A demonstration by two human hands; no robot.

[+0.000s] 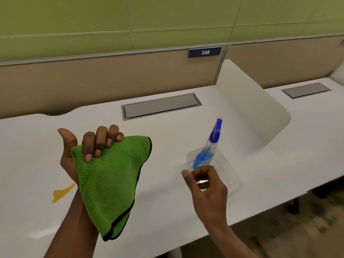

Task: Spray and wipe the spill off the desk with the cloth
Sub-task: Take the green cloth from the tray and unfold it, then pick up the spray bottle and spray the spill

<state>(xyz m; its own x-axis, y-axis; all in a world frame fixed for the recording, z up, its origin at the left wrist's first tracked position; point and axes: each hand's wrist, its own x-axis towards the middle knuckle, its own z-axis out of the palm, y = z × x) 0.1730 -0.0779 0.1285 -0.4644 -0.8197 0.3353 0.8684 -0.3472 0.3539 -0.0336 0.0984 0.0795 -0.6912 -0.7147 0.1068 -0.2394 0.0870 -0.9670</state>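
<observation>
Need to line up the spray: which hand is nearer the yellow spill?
Left. The left hand, holding the green cloth, is just above the yellow spill; the right hand is far right, at the spray bottle.

**Bright, even indoor light with soft focus and wide-angle bending**

The scene is evenly lit from above. The white desk [167,192] shows soft pale sheen rather than hard glare, with a brighter patch near its lower left edge. Shadows are faint and diffuse, lightly grey beside the translucent divider [256,108]. Detail is slightly soft throughout. Straight lines of the green wall panels [74,19] bow visibly toward the frame edges.
</observation>
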